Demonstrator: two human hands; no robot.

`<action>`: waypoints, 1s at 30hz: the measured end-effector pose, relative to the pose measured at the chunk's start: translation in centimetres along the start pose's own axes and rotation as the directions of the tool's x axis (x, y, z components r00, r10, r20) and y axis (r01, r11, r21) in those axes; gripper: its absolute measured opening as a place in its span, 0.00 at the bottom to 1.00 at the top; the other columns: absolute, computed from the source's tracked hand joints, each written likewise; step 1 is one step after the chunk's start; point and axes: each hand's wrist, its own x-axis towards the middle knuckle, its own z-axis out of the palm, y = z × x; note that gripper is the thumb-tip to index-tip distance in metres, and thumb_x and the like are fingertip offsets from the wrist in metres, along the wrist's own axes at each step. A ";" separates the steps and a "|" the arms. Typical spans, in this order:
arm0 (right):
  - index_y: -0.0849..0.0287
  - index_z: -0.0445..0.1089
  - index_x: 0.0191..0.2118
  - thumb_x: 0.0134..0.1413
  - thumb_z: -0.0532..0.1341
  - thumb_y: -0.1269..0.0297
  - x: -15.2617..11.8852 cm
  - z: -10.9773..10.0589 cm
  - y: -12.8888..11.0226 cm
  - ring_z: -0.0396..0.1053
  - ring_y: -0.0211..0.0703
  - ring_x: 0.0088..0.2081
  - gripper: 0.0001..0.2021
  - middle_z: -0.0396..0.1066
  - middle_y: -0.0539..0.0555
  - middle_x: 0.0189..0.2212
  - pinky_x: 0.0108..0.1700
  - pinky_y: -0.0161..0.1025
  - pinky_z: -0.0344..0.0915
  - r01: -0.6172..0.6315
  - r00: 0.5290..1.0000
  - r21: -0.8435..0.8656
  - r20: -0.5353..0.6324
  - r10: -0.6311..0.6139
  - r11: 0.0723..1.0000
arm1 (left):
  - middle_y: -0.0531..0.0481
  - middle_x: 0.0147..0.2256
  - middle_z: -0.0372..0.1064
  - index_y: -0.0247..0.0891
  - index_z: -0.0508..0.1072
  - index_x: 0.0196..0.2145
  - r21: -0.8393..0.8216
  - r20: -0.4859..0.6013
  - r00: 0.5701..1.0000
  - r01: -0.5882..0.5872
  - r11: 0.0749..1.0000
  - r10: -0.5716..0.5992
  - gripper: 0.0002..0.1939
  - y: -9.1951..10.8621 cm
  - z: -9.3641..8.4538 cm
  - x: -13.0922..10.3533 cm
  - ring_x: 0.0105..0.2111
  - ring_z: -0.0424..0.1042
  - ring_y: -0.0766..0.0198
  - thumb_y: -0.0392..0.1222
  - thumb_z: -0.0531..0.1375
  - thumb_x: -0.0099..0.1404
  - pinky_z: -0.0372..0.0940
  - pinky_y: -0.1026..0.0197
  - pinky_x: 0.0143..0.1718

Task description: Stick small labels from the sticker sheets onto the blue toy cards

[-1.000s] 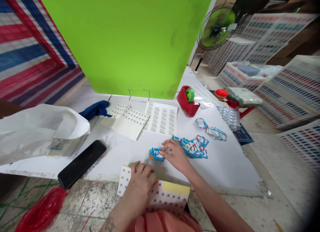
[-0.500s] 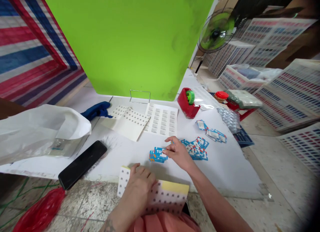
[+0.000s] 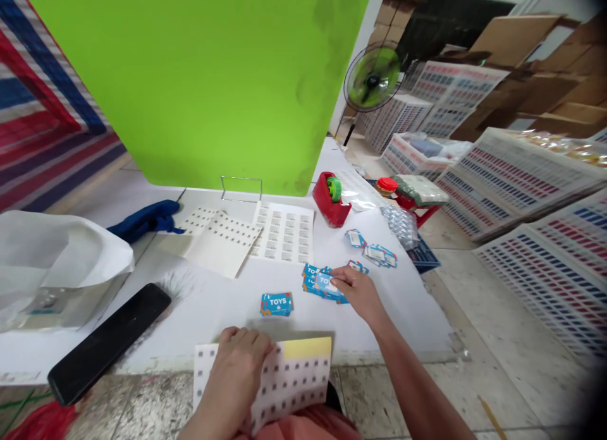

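Observation:
My left hand grips the top edge of a sheet of small printed stickers, which has a yellow strip along its upper edge and hangs over the front of the table. Between the fingertips of my right hand is a blue card printed with white letters, held at the pile of similar cards; part of that pile is hidden by the hand. A small stack of blue cards reading TOYS lies apart, just beyond the sheet.
On the white table are label sheets, a red tape dispenser, more cards, a black brush, a blue tool and a plastic bag. A green board stands behind. Crates fill the right.
My right hand has moved right, from the small stack to the larger pile of cards. My left hand keeps hold of the sticker sheet. The whole view has turned slightly right.

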 end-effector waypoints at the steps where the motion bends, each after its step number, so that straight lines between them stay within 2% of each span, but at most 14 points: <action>1: 0.57 0.72 0.39 0.49 0.59 0.63 0.0 -0.4 0.3 0.71 0.46 0.35 0.11 0.75 0.54 0.34 0.38 0.42 0.65 0.039 0.999 -0.077 -0.031 -0.042 0.996 | 0.52 0.30 0.68 0.40 0.70 0.32 0.011 -0.015 1.000 0.007 1.000 -0.007 0.10 0.0 0.1 0.1 0.33 0.64 0.61 0.31 0.51 0.65 0.49 0.55 0.41; 4: 0.57 0.74 0.39 0.48 0.61 0.67 -0.5 -0.9 0.1 0.67 0.53 0.45 0.10 0.72 0.58 0.41 0.49 0.51 0.60 0.190 0.957 -0.325 -0.151 -0.249 0.927 | 0.52 0.29 0.68 0.40 0.70 0.30 0.019 -0.081 0.997 0.018 1.000 -0.016 0.12 -0.3 0.7 0.4 0.33 0.64 0.60 0.32 0.49 0.67 0.50 0.55 0.40; 6: 0.58 0.74 0.38 0.51 0.60 0.68 -1.6 -0.2 -1.3 0.65 0.53 0.47 0.09 0.71 0.59 0.42 0.51 0.53 0.58 0.281 0.914 -0.383 -0.172 -0.367 0.880 | 0.52 0.28 0.68 0.40 0.70 0.30 0.011 -0.126 0.992 0.017 1.000 -0.016 0.13 -0.4 1.0 0.6 0.32 0.65 0.60 0.32 0.49 0.67 0.51 0.55 0.40; 8: 0.56 0.73 0.39 0.56 0.58 0.66 -3.2 1.1 -3.3 0.66 0.49 0.44 0.08 0.72 0.57 0.41 0.50 0.50 0.59 0.392 0.898 -0.305 -0.075 -0.433 0.868 | 0.52 0.28 0.68 0.40 0.69 0.29 0.004 -0.155 0.988 0.017 1.000 -0.016 0.12 -0.3 1.1 0.8 0.32 0.65 0.61 0.33 0.50 0.67 0.51 0.55 0.39; 11: 0.53 0.71 0.44 0.56 0.59 0.67 -5.6 3.5 -6.0 0.67 0.46 0.44 0.10 0.73 0.53 0.41 0.48 0.45 0.61 0.515 0.847 -0.104 0.214 -0.486 0.851 | 0.52 0.30 0.69 0.39 0.70 0.30 -0.017 -0.153 0.988 0.020 1.000 -0.022 0.11 0.0 0.8 1.0 0.33 0.66 0.61 0.33 0.51 0.67 0.53 0.56 0.39; 13: 0.54 0.71 0.43 0.56 0.58 0.69 -6.5 4.7 -6.7 0.68 0.46 0.42 0.10 0.74 0.53 0.39 0.45 0.43 0.62 0.512 0.819 -0.037 0.322 -0.474 0.858 | 0.52 0.31 0.70 0.40 0.70 0.34 -0.036 -0.141 0.989 0.027 0.999 -0.032 0.10 0.1 0.6 1.1 0.35 0.67 0.61 0.34 0.51 0.67 0.53 0.56 0.40; 15: 0.55 0.72 0.42 0.56 0.58 0.71 -6.7 5.4 -6.7 0.68 0.45 0.41 0.09 0.74 0.53 0.37 0.44 0.42 0.62 0.478 0.826 -0.015 0.349 -0.443 0.878 | 0.52 0.34 0.71 0.41 0.70 0.39 -0.040 -0.135 0.990 0.039 0.998 -0.044 0.08 0.1 0.4 1.1 0.37 0.68 0.61 0.35 0.51 0.67 0.53 0.55 0.43; 18: 0.55 0.72 0.41 0.56 0.58 0.72 -6.4 5.5 -6.0 0.68 0.45 0.42 0.09 0.74 0.52 0.38 0.44 0.42 0.62 0.442 0.840 0.008 0.347 -0.417 0.897 | 0.52 0.35 0.72 0.40 0.70 0.38 -0.013 -0.122 0.992 0.043 0.999 -0.044 0.08 0.0 0.4 1.0 0.37 0.69 0.60 0.36 0.51 0.67 0.53 0.54 0.44; 21: 0.55 0.72 0.40 0.56 0.59 0.71 -6.3 5.7 -5.7 0.68 0.45 0.41 0.08 0.74 0.52 0.37 0.44 0.43 0.62 0.486 0.833 -0.010 0.307 -0.460 0.874 | 0.50 0.32 0.71 0.39 0.70 0.32 0.009 -0.095 0.995 0.043 0.999 -0.042 0.12 0.0 0.5 0.9 0.36 0.68 0.60 0.35 0.48 0.68 0.54 0.55 0.42; 24: 0.55 0.72 0.41 0.58 0.57 0.71 -6.9 6.2 -5.8 0.67 0.46 0.40 0.09 0.74 0.54 0.37 0.43 0.44 0.61 0.593 0.795 -0.099 0.230 -0.562 0.799 | 0.49 0.30 0.70 0.38 0.69 0.31 -0.002 -0.093 0.992 0.085 0.996 -0.085 0.14 0.1 0.5 0.9 0.34 0.68 0.60 0.35 0.46 0.69 0.55 0.56 0.39; 26: 0.54 0.71 0.44 0.59 0.54 0.73 -7.5 6.6 -5.8 0.65 0.47 0.41 0.12 0.73 0.55 0.40 0.43 0.46 0.60 0.651 0.759 -0.180 0.176 -0.627 0.737 | 0.49 0.31 0.70 0.38 0.69 0.31 -0.014 -0.085 0.991 0.106 0.994 -0.107 0.15 0.1 0.4 1.0 0.34 0.68 0.60 0.35 0.45 0.69 0.56 0.57 0.39; 30: 0.56 0.69 0.47 0.59 0.52 0.75 -9.0 7.2 -5.7 0.64 0.50 0.47 0.15 0.70 0.57 0.47 0.47 0.49 0.59 0.702 0.704 -0.273 0.119 -0.701 0.658 | 0.49 0.31 0.70 0.37 0.69 0.32 -0.045 -0.069 0.989 0.127 0.991 -0.130 0.16 0.2 0.4 1.2 0.35 0.69 0.61 0.36 0.43 0.70 0.57 0.58 0.39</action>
